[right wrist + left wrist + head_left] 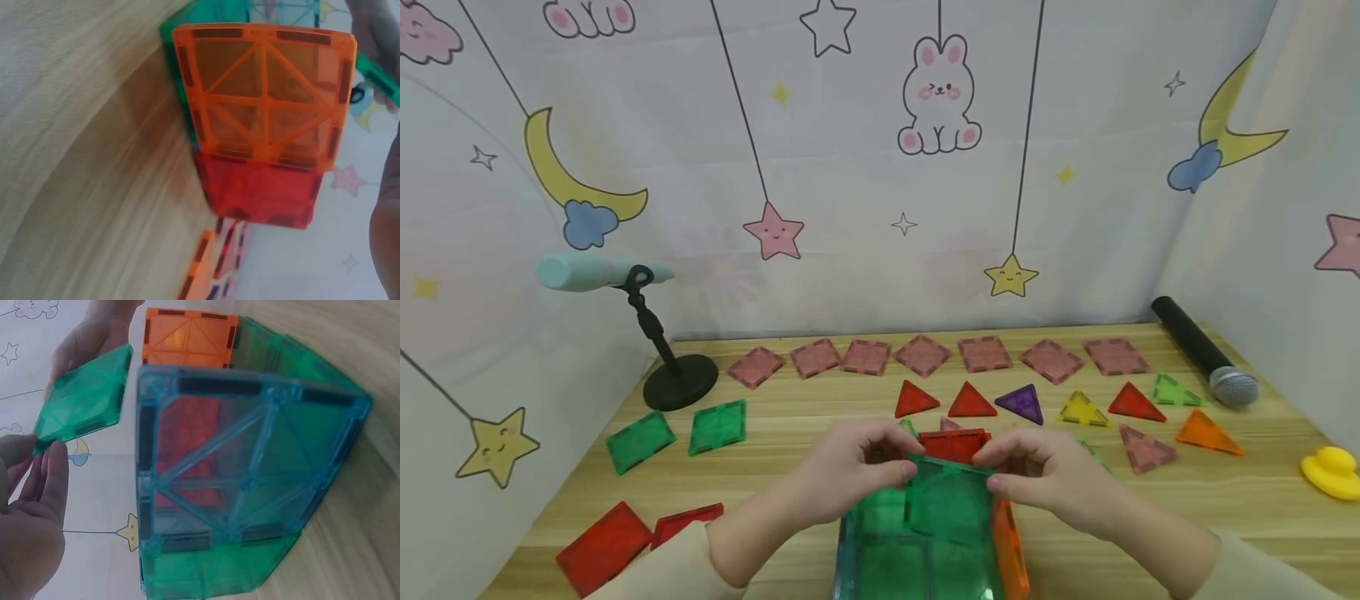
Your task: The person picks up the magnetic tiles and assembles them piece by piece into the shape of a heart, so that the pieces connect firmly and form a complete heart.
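Observation:
Both hands hold a square green translucent magnetic tile [950, 504] in the air, tilted, above a box-like build of tiles. My left hand [850, 467] pinches its left edge between thumb and fingers. My right hand [1056, 475] pinches the upper right corner. Below, the build has a blue tile wall [250, 450] on the left, an orange tile wall [265, 100] on the right and a red tile wall [259, 190] at the back. Green tiles [887, 567] form its bottom. The held tile is apart from the blue wall in the left wrist view.
Pink square tiles [865, 357] line the table's back. Several triangle tiles [972, 400] lie before them. Green tiles [718, 427] and red tiles [604, 546] lie left. A microphone on a stand [677, 379], a black microphone [1202, 350] and a yellow duck [1332, 472] stand around.

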Demonstrator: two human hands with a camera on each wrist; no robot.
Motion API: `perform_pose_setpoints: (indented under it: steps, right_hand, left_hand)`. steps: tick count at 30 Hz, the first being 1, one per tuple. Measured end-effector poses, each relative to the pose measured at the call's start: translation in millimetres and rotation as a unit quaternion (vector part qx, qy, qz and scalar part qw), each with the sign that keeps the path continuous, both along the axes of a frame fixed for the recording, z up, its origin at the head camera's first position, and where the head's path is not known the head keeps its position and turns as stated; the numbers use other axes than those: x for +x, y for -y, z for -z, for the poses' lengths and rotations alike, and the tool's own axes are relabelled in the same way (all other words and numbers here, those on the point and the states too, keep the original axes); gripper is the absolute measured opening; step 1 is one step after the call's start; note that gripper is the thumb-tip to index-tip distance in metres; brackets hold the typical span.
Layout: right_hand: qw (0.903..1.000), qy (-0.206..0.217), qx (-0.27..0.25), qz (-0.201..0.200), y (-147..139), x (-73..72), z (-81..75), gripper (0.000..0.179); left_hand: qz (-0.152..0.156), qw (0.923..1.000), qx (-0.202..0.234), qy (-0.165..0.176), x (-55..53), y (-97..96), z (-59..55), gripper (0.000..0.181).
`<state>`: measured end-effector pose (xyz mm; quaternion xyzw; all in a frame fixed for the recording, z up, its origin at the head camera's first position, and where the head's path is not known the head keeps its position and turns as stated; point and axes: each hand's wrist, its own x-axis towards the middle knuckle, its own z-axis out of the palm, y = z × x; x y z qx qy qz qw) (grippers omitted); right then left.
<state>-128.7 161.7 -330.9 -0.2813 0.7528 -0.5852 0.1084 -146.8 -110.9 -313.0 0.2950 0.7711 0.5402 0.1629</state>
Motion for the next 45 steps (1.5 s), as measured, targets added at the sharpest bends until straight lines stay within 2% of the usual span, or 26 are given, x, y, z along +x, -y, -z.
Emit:
perform_pose_setpoints:
  steps: [3,7,9,13,16,21,23,27,29,32,34,37,39,41,43,45]
  right_hand:
    - [1.0000,-0.002,0.003,0.000,-5,0.3,4.3,0.020]
    - [0.9998,-0.004,0.015,-0.014,-9,1.5,7.3,0.016]
    - [0.9989,-0.023,0.024,-0.033,-10,2.4,9.3,0.014]
    - [0.9923,-0.072,0.059,-0.082,-14,4.8,14.4,0.012]
    - [0.9877,-0.069,0.093,-0.105,-16,7.2,16.8,0.012]
    - [0.9807,-0.070,0.135,-0.123,-12,9.5,20.0,0.010]
    - [0.9769,-0.091,0.147,-0.126,-11,10.4,21.7,0.010]
    - [0.9682,-0.138,0.162,-0.132,-11,12.8,24.0,0.008]
    - [0.9640,-0.158,0.163,-0.139,-12,13.6,24.9,0.008]
    - [0.9587,-0.177,0.165,-0.149,-13,14.6,24.8,0.009]
    - [0.9589,-0.169,0.167,-0.155,-13,14.7,24.5,0.010]
    - [0.9599,-0.159,0.168,-0.160,-13,14.4,23.9,0.010]
    - [0.9613,-0.150,0.164,-0.162,-13,14.1,23.6,0.010]
    - [0.9629,-0.141,0.163,-0.163,-14,14.6,23.4,0.010]
    - [0.9676,-0.107,0.161,-0.163,-15,16.0,22.7,0.010]
    - [0.9700,-0.083,0.160,-0.164,-16,18.0,22.4,0.011]
  left_hand:
    - [0.019,0.9994,0.011,0.027,2.8,-0.5,2.1,0.016]
    - [0.046,0.9981,0.002,0.041,4.7,-1.0,5.2,0.013]
    - [0.062,0.9971,-0.011,0.042,5.5,-1.5,6.6,0.011]
    - [0.115,0.9917,-0.039,0.041,7.1,-3.1,10.8,0.010]
    - [0.152,0.9861,-0.054,0.038,8.7,-4.0,14.5,0.011]
    - [0.189,0.9780,-0.087,0.010,12.6,-3.5,20.0,0.009]
    - [0.205,0.9724,-0.110,-0.016,13.6,-5.1,21.2,0.009]
    - [0.223,0.9642,-0.138,-0.040,15.6,-8.3,20.3,0.010]
    - [0.219,0.9663,-0.128,-0.043,15.7,-6.5,19.1,0.013]
    - [0.196,0.9748,-0.099,-0.041,11.3,4.0,16.1,0.020]
    - [0.163,0.9814,-0.083,-0.058,5.8,17.3,14.3,0.025]
    - [0.087,0.9864,-0.108,-0.088,-5.5,45.9,13.4,0.031]
    - [0.037,0.9834,-0.146,-0.101,-13.9,69.6,17.3,0.036]
    - [0.006,0.9752,-0.200,-0.095,-21.8,97.2,24.9,0.043]
    - [-0.001,0.9665,-0.244,-0.079,-27.1,128.5,37.5,0.049]
    - [0.003,0.9526,-0.299,-0.056,-29.0,162.3,51.1,0.054]
